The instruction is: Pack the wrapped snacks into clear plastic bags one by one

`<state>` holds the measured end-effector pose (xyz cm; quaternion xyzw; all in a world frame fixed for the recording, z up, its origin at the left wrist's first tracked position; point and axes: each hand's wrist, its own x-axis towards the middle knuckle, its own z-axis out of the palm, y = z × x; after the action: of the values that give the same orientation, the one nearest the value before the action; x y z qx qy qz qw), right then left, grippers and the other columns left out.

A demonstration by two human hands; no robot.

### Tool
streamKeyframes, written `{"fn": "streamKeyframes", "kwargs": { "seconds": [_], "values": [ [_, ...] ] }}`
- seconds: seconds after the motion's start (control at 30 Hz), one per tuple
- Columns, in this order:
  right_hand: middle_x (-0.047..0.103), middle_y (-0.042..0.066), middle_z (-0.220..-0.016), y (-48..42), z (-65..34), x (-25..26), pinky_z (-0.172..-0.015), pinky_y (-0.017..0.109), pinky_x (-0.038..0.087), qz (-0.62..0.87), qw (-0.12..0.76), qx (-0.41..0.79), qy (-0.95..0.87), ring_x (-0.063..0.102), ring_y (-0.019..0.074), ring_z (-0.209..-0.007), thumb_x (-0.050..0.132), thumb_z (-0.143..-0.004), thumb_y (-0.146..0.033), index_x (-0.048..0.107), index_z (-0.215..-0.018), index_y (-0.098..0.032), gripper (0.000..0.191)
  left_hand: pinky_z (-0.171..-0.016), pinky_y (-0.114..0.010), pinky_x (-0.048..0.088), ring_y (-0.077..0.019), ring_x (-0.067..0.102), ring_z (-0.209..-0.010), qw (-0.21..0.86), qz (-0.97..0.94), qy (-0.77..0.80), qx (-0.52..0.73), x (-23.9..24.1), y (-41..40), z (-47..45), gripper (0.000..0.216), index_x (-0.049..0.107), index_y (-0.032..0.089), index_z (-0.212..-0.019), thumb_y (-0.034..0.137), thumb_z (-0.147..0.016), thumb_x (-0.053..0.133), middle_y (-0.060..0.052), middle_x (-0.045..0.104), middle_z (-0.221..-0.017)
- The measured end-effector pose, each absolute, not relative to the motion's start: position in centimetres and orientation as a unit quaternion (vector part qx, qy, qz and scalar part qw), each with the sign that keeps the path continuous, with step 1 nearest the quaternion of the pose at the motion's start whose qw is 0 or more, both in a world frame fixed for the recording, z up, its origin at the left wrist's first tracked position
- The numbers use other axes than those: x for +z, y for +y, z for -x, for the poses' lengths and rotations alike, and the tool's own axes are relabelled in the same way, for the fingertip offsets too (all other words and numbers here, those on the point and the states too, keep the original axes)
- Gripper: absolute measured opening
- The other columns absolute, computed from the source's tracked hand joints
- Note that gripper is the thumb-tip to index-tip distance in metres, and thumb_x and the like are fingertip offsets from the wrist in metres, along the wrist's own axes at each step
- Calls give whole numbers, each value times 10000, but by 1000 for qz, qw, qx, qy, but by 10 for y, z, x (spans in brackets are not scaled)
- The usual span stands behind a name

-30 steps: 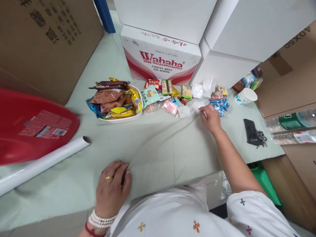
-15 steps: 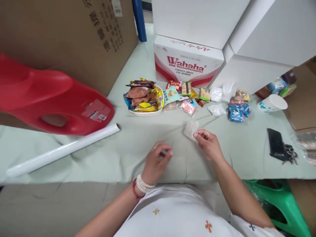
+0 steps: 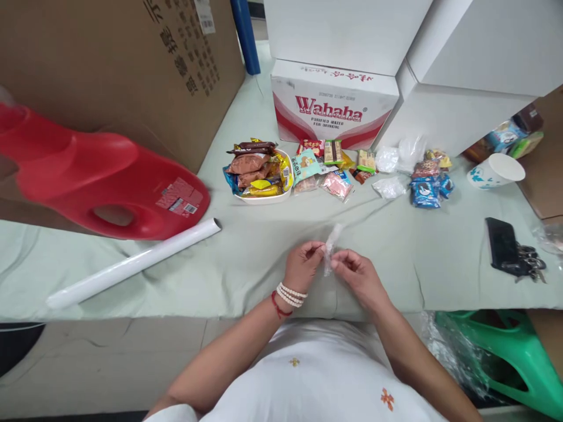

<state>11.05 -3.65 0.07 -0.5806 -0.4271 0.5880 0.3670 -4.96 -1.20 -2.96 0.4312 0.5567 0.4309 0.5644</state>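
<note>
Plastic film (image 3: 333,239), clear and crumpled into a narrow upright strip, is above the pale green tablecloth (image 3: 264,258), on the near side of the white-and-red cardboard Wahaha carton (image 3: 334,108) and well apart from it. The left hand (image 3: 304,264), with white beads and a red cord at the wrist, has thumb and fingers pinched together on the film's left edge. The right hand (image 3: 358,276) has thumb and forefinger nearly together at the film's lower right; whether they grip it or only touch it, I cannot tell. A white oval plastic container (image 3: 268,200), heaped with wrapped snacks (image 3: 250,170), sits left of the carton's near face. Small colourful packets (image 3: 333,152) lie just before the carton, and shiny blue packets (image 3: 425,192) to its right. Farther right of the carton is a white paper cup with blue print (image 3: 497,171); well to its left lies a red plastic jug (image 3: 127,176)
</note>
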Motion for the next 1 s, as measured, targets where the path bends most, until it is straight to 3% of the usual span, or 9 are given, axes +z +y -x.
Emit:
{"fn": "streamKeyframes", "kwargs": {
  "seconds": [0.13, 0.23, 0.37, 0.47, 0.57, 0.7, 0.87, 1.0],
  "values": [
    [482, -34, -603, -39, -104, -3, -533, 257, 287, 588, 325, 561, -484, 375, 119, -574, 779, -767, -531, 737, -834, -201, 339, -653, -280, 519, -153, 626, -637, 570, -398, 559, 451, -33, -12, 51, 304, 716, 177, -811, 480, -798, 710, -19, 704, -711],
    [458, -48, -589, -36, -102, -3, -508, 250, 239, 589, 347, 597, -421, 322, 99, -543, 779, -757, -581, 703, -827, -192, 402, -693, -299, 544, -174, 666, -733, 568, -393, 555, 463, -29, -18, 57, 356, 682, 183, -930, 521, -819, 694, -48, 721, -833],
    [443, -67, -578, -29, -100, 3, -467, 240, 179, 580, 373, 641, -336, 254, 69, -497, 838, -681, -610, 650, -786, -190, 472, -808, -315, 523, -194, 667, -876, 509, -519, 535, 431, -18, -32, 66, 356, 676, 209, -985, 413, -730, 815, -51, 725, -944],
    [452, -70, -598, -28, -98, 5, -444, 242, 142, 565, 372, 672, -302, 205, 58, -470, 846, -672, -617, 608, -757, -202, 486, -815, -319, 490, -184, 644, -815, 502, -565, 525, 392, -16, -37, 70, 164, 725, 210, -892, 359, -824, 722, -32, 719, -822],
    [486, -50, -649, -30, -98, 5, -464, 240, 223, 557, 391, 654, -330, 281, 85, -509, 795, -745, -619, 614, -786, -218, 442, -754, -300, 473, -170, 608, -744, 545, -528, 524, 386, -18, -36, 72, 211, 733, 196, -848, 382, -892, 643, -29, 700, -751],
    [486, -44, -655, -35, -98, 1, -561, 250, 321, 552, 377, 602, -436, 389, 128, -612, 835, -751, -502, 705, -932, -242, 342, -723, -275, 460, -152, 577, -733, 598, -480, 502, 399, -21, -33, 73, 269, 711, 174, -848, 442, -863, 687, -22, 676, -762],
    [538, -28, -649, -36, -97, -4, -578, 253, 322, 538, 366, 634, -418, 412, 119, -607, 786, -797, -514, 744, -868, -223, 302, -727, -264, 473, -127, 563, -706, 639, -418, 481, 432, -21, -33, 75, 303, 641, 169, -815, 461, -838, 714, 6, 612, -726],
    [542, -33, -650, -34, -95, -4, -562, 249, 298, 557, 368, 623, -407, 401, 114, -596, 796, -777, -518, 740, -859, -214, 320, -634, -245, 458, -107, 549, -653, 616, -425, 515, 418, -24, -36, 76, 322, 669, 173, -925, 404, -746, 804, -7, 647, -839]
  ]
}}
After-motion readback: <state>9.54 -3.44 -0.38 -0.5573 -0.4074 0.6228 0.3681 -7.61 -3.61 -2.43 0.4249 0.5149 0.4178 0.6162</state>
